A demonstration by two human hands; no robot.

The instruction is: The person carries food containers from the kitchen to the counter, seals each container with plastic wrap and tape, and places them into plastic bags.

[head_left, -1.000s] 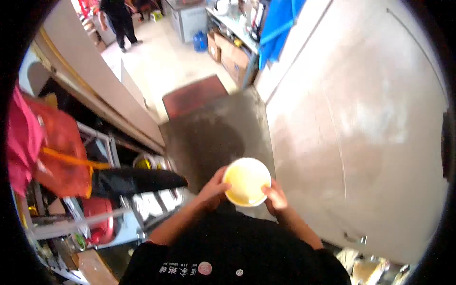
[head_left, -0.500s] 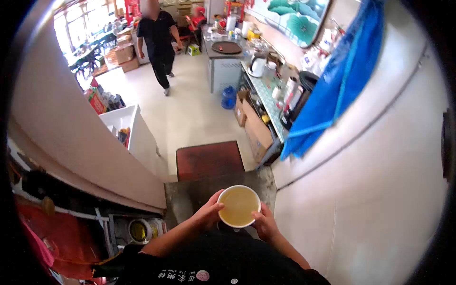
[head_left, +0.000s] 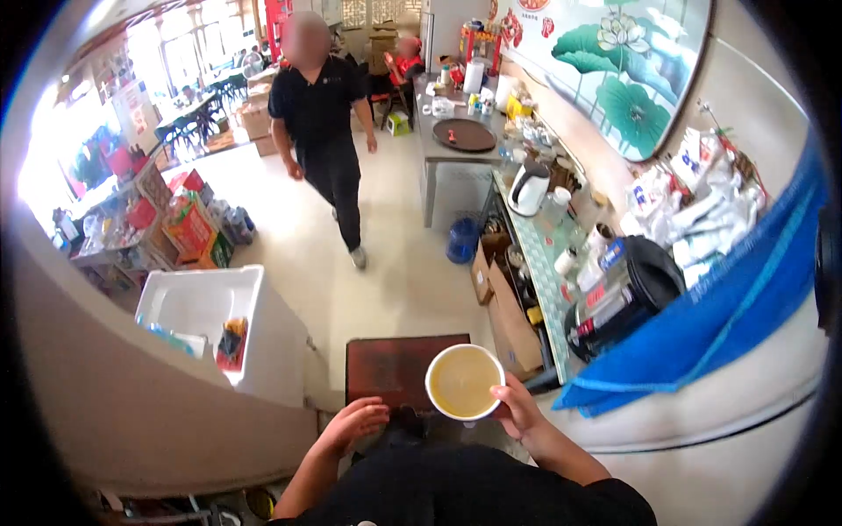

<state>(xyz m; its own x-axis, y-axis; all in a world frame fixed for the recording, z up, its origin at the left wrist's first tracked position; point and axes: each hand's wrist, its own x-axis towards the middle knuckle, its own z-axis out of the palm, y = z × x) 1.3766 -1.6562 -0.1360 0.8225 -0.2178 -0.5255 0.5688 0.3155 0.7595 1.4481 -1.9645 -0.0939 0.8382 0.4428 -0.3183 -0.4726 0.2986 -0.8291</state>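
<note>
A round white-rimmed bowl [head_left: 465, 383] with pale yellowish liquid in it is held in front of my body. My right hand [head_left: 521, 412] grips it from the right side, thumb over the rim and the other fingers partly hidden underneath. To the left of the bowl, apart from it, my left hand [head_left: 354, 424] holds nothing, its fingers stretched out. Beneath and beyond the bowl lies a dark red floor mat [head_left: 390, 373].
Ahead, a person in black [head_left: 320, 123] walks on the pale floor. A white chest [head_left: 281, 351] stands at left. Along the right runs a counter [head_left: 535, 272] with a white kettle [head_left: 529, 188] and a black appliance [head_left: 636, 280]. A blue curtain [head_left: 702, 342] hangs nearer.
My left hand has let go of the bowl and moved left. The bowl stays in my right hand. My view has moved forward through the doorway, and the person in black is nearer.
</note>
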